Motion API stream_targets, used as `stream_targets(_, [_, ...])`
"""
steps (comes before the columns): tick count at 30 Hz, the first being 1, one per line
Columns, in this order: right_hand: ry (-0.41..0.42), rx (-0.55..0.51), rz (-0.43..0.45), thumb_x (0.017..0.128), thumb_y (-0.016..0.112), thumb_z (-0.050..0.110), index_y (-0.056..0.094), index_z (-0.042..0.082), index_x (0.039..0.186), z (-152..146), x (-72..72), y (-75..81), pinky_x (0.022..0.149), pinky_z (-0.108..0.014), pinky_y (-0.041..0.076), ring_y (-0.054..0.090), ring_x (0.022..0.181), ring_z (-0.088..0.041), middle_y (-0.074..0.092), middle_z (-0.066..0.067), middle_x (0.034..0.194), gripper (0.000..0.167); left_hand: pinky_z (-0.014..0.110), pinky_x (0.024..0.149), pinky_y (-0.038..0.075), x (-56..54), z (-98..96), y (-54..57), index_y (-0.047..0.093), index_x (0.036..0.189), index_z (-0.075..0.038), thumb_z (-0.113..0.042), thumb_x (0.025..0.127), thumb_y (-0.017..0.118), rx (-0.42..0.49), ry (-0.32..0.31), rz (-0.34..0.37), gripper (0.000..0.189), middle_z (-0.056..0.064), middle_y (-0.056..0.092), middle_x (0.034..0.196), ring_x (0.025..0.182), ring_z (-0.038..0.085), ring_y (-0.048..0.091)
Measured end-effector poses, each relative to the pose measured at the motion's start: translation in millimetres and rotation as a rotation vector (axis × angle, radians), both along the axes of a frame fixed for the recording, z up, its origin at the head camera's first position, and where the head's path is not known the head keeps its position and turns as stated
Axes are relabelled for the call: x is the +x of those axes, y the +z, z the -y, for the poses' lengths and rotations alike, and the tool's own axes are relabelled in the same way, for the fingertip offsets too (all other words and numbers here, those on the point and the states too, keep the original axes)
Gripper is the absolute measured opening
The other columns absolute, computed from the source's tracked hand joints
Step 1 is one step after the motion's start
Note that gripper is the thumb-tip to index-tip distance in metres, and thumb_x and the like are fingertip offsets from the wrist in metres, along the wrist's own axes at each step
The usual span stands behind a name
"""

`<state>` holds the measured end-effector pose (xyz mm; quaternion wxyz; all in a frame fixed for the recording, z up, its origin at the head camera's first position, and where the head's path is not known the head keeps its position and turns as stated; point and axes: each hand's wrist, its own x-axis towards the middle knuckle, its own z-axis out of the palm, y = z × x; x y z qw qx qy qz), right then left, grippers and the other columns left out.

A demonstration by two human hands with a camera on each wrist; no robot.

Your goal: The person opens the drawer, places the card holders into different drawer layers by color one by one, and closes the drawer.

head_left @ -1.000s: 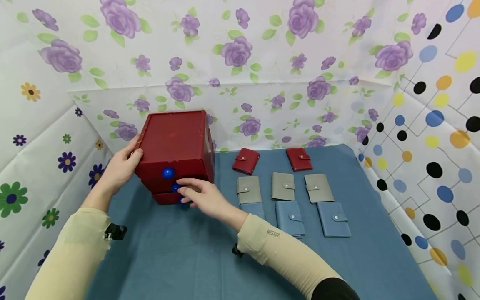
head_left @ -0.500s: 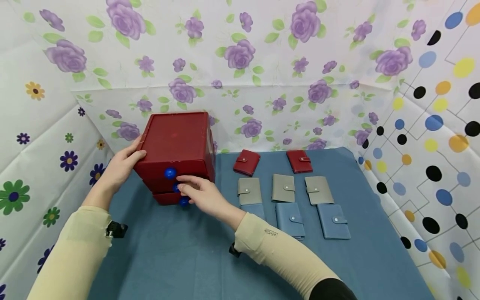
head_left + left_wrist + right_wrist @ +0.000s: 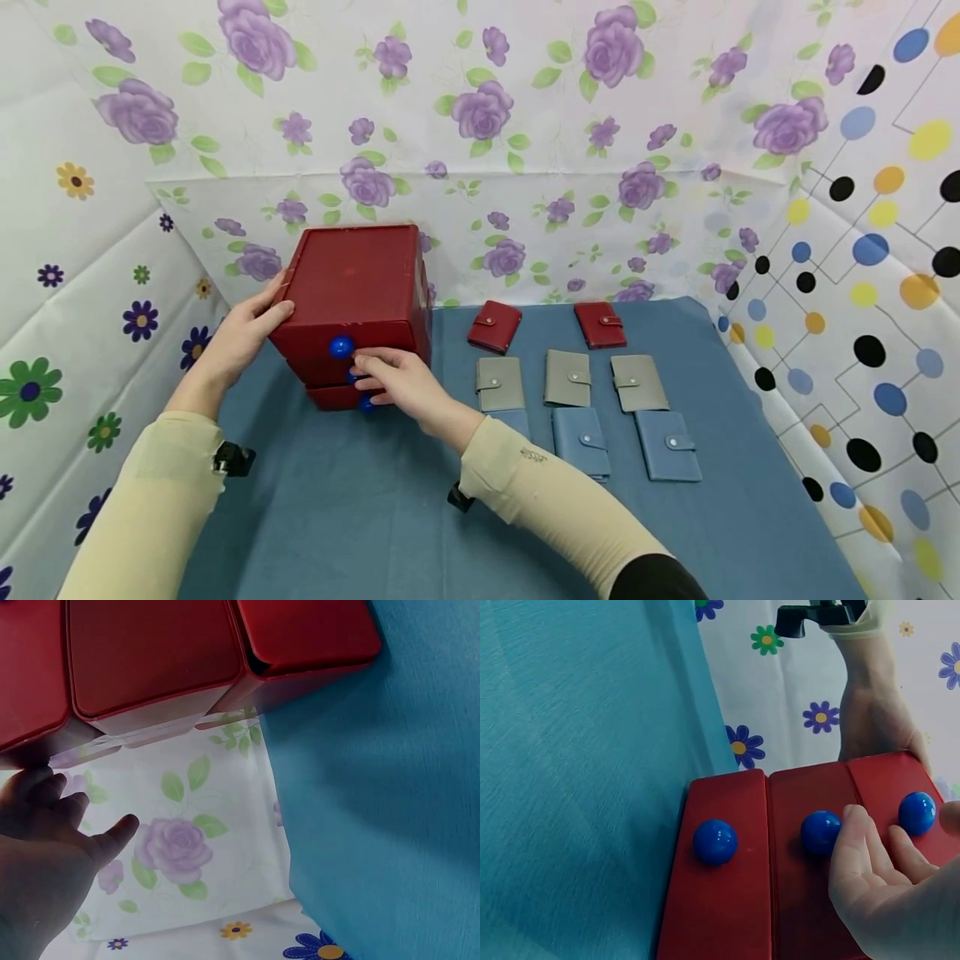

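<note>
A red chest of drawers point(image 3: 352, 271) with blue round knobs stands at the back left. My left hand point(image 3: 243, 333) rests along its left side, thumb near the upper front edge; the left wrist view shows this hand's fingers point(image 3: 56, 787) reaching to the chest. My right hand point(image 3: 401, 379) is at the chest's front with bent fingers. In the right wrist view its thumb and a finger lie on either side of the top knob point(image 3: 916, 813) without pinching it. Other fingertips overlap the middle knob point(image 3: 821, 832). The bottom knob point(image 3: 715, 842) is apart from the hand.
On the blue cloth point(image 3: 360, 517) right of the chest lie snap-strap card holders: two red ones point(image 3: 495, 326) at the back, grey ones point(image 3: 567, 377) in the middle, blue ones point(image 3: 581, 442) in front. A flowered wall sheet point(image 3: 525, 183) hangs behind; a dotted sheet point(image 3: 847, 333) hangs at right.
My right hand has shifted slightly up toward the top knob, its fingers a little more bent. The left hand stays on the chest's side. The head view has tilted slightly.
</note>
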<state>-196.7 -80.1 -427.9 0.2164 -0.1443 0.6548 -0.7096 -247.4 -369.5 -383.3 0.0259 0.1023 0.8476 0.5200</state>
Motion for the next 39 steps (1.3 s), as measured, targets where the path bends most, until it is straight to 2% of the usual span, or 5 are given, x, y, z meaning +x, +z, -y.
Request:
stream_targets(6, [-0.059, -0.002, 0.016, 0.111, 0.062, 0.034, 0.072, 0.010, 0.140, 3.7, -2.7, -0.2, 0.097, -0.037, 0.060, 0.072, 0.118, -0.021, 0.074, 0.001, 0.130, 0.039, 0.072, 0.123, 0.013, -0.1, -2.1, -1.6, 0.013, 0.172, -0.025, -0.037, 0.115, 0.050, 0.003, 0.005, 0.008, 0.069, 0.005, 0.001, 0.179, 0.164, 0.037, 0.000])
stream_targets(13, [-0.099, 0.005, 0.020, 0.110, 0.064, 0.034, 0.076, 0.008, 0.133, 7.2, -3.8, 4.6, 0.096, -0.037, 0.060, 0.072, 0.117, -0.025, 0.076, 0.001, 0.124, 0.036, 0.068, 0.125, 0.012, -1.4, -3.9, -2.1, 0.013, 0.172, -0.020, -0.036, 0.115, 0.048, 0.010, 0.006, -0.004, 0.069, 0.006, 0.002, 0.179, 0.164, 0.036, 0.000])
stream_targets(22, [-0.121, 0.000, 0.032, 0.110, 0.064, 0.034, 0.073, 0.008, 0.138, 8.4, -5.1, 4.6, 0.095, -0.037, 0.060, 0.073, 0.115, -0.021, 0.075, 0.000, 0.127, 0.039, 0.066, 0.126, 0.011, -3.7, -8.1, -1.9, 0.014, 0.172, -0.019, -0.037, 0.115, 0.048, 0.002, 0.017, -0.018, 0.069, 0.007, 0.005, 0.179, 0.164, 0.035, 0.002])
stream_targets(32, [-0.062, -0.051, 0.196, 0.106, 0.066, 0.049, 0.076, 0.013, 0.135, 16.4, -11.5, 0.8, 0.098, -0.036, 0.058, 0.073, 0.111, -0.014, 0.077, 0.000, 0.125, 0.047, 0.070, 0.124, 0.011, -5.1, -2.6, -1.4, 0.017, 0.172, -0.020, -0.034, 0.115, 0.048, 0.019, -0.021, -0.015, 0.066, 0.009, 0.004, 0.179, 0.164, 0.038, 0.003])
stream_targets(39, [-0.079, -0.089, 0.262, 0.102, 0.068, 0.056, 0.078, 0.015, 0.131, 22.4, -12.1, 1.3, 0.099, -0.035, 0.058, 0.074, 0.107, -0.015, 0.079, 0.001, 0.121, 0.051, 0.073, 0.123, 0.011, -5.3, -1.0, -2.0, 0.016, 0.172, -0.023, -0.034, 0.115, 0.048, 0.022, -0.019, -0.012, 0.067, 0.010, 0.006, 0.179, 0.163, 0.040, 0.005])
